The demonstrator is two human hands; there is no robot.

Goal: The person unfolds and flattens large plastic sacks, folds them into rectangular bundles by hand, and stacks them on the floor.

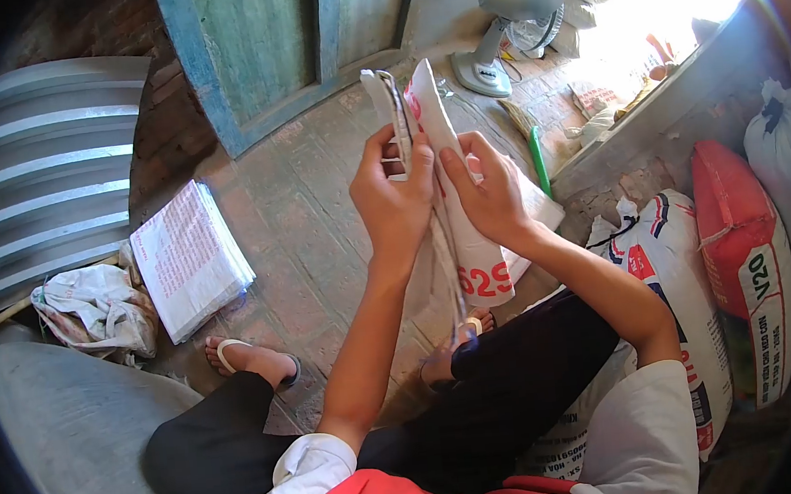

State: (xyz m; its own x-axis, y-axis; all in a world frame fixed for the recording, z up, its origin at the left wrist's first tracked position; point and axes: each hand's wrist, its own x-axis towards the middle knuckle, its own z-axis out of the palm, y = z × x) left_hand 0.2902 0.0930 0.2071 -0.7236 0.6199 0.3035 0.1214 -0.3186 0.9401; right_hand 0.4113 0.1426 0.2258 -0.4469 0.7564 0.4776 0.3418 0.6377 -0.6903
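Note:
Both hands are raised in front of me over the brick floor, holding a folded white sack [479, 250] with red print. My left hand [394, 187] has its fingers and thumb wrapped round the left folded part, whose edges point up. My right hand [491, 184] grips the right part, thumb against its face, fingers partly hidden behind it. The two parts stand slightly apart at the top. Behind the sack and my right forearm, a pale flat sack [541, 206] shows in part on the floor.
A stack of printed sacks [190, 254] lies left, beside a crumpled sack [98, 307] and corrugated metal [55, 172]. Filled sacks [741, 266] stand right. A fan [482, 73], a green-handled broom [538, 157] and a blue door [259, 53] are further back.

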